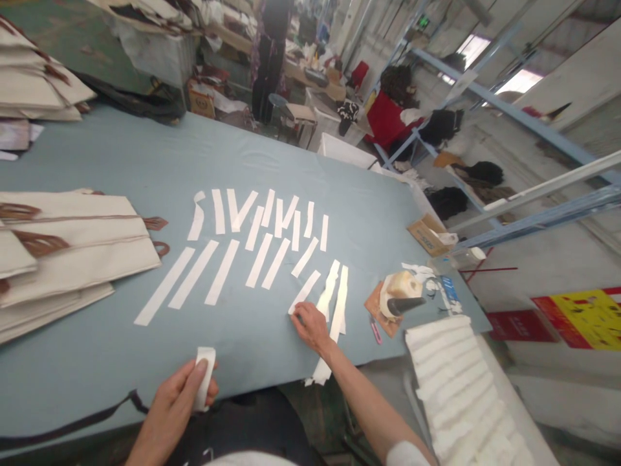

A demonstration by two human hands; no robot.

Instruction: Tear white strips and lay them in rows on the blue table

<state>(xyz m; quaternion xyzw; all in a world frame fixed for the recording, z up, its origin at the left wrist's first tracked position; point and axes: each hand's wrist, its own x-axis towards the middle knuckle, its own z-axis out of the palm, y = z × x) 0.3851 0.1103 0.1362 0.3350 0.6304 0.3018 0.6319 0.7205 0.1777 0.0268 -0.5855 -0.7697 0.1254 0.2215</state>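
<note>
Many white strips lie spread in uneven rows across the blue-green table. My left hand, near the front edge, is closed round a small stack of white strips, thumb on top. Further right, my right hand has its fingers pinched at the lower end of one white strip that rests on the table. Beside that hand, longer pale strips lie partly under the wrist and reach the table's front edge.
Cream bags with brown handles lie at the left. A container with a dark brush-like piece stands on a brown board at the right, near a pink cutter. White folded fabric is piled lower right. A person stands beyond the table.
</note>
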